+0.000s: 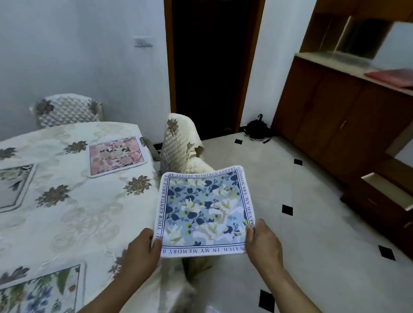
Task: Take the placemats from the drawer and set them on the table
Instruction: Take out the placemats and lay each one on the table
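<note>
The left hand [142,252] pinches the near left corner of a blue flowered placemat [204,210], thumb on top of the printed face. The right hand [263,243] grips the near right corner the same way, so both hands are closed on the cloth with its near edge stretched between them. The placemat hangs in the air just off the right edge of the desk [74,208], touching nothing but the hands. It lies nearly flat with its print up, far edge pointing away from the person. It looks close to square, so I cannot tell a long axis; the lettering along the near border reads upside down from here. On the desk's cream flowered cloth lie three more mats: a pink placemat [117,156] near the far right corner, a grey placemat [1,188] at the left side, and a blue-green placemat [32,293] at the near edge. A quilted chair [179,142] stands at the desk's right side just beyond the held mat, and another [68,111] at its far end. Well to the right of the desk, a drawer [391,191] stands open low in a brown wooden cabinet [338,111].
</note>
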